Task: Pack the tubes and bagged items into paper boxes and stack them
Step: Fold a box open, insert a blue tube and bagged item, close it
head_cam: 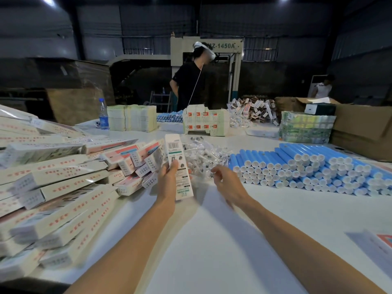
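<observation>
My left hand (168, 180) grips a long white paper box (178, 166) with a barcode and green print, held upright above the white table (212, 240). My right hand (228, 184) hovers just right of it, fingers loosely curled, at the near edge of a heap of small clear bagged items (203, 154). It seems to hold nothing, though motion blur hides the fingertips. Blue tubes with white caps (307, 168) lie stacked in rows on the right. Packed paper boxes (57, 183) are piled high on the left.
Flat box blanks (131, 117) and printed cartons (205, 122) stand at the table's far side, beside a water bottle (103, 114). A green bundle (305, 128) and brown cardboard cartons (364, 128) sit far right. A person in black (191, 81) stands across the table.
</observation>
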`<state>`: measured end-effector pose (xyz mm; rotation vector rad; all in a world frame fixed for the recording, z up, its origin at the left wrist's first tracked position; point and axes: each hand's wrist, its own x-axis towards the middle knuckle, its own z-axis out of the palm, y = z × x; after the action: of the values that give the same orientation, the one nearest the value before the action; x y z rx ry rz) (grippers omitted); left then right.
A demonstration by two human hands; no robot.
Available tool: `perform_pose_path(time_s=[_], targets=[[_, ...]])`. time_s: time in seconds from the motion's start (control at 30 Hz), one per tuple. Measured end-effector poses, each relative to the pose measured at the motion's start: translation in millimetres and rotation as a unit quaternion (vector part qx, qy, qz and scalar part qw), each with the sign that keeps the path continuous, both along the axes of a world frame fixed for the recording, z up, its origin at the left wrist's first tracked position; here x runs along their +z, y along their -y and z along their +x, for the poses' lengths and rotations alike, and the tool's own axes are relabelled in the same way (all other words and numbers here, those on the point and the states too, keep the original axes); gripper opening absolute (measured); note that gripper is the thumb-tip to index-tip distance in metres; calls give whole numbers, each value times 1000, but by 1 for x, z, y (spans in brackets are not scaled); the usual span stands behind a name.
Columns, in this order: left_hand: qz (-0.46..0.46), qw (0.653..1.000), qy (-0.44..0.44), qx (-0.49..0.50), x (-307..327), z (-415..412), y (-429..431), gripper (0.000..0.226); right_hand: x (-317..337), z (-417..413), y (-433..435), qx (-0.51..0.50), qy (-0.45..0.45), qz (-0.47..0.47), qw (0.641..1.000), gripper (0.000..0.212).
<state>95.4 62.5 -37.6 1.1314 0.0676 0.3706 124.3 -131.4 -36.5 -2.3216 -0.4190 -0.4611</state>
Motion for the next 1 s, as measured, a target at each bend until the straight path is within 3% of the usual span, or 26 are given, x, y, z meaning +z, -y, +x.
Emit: perform_pose_path(time_s=[0.2,0.4,0.53,0.73,0.87,0.9,1.0], targets=[[-42,993,7,114,10,-5,-12,29,-20,11,-39,56,86,-197,975,40],[-43,987,24,153,16,-8,-17,43,-9,21,-79,85,41,-259,961,65],[-40,988,26,150,13,-4,-16,32,-9,25,-86,76,94,-325,938,40],[-42,993,19,113,16,-5,-10,28,-9,10,-66,62,257,-383,885,31],[-44,996,43,68,19,-10,-1,23,-5,0,-30,69,270,-405,871,72],[-43,997,46,50,19,-10,1,24,-4,-4,-20,60,272,-418,865,73],[-66,997,27,-25,19,-12,7,31,-4,-16,6,38,279,-441,852,56]])
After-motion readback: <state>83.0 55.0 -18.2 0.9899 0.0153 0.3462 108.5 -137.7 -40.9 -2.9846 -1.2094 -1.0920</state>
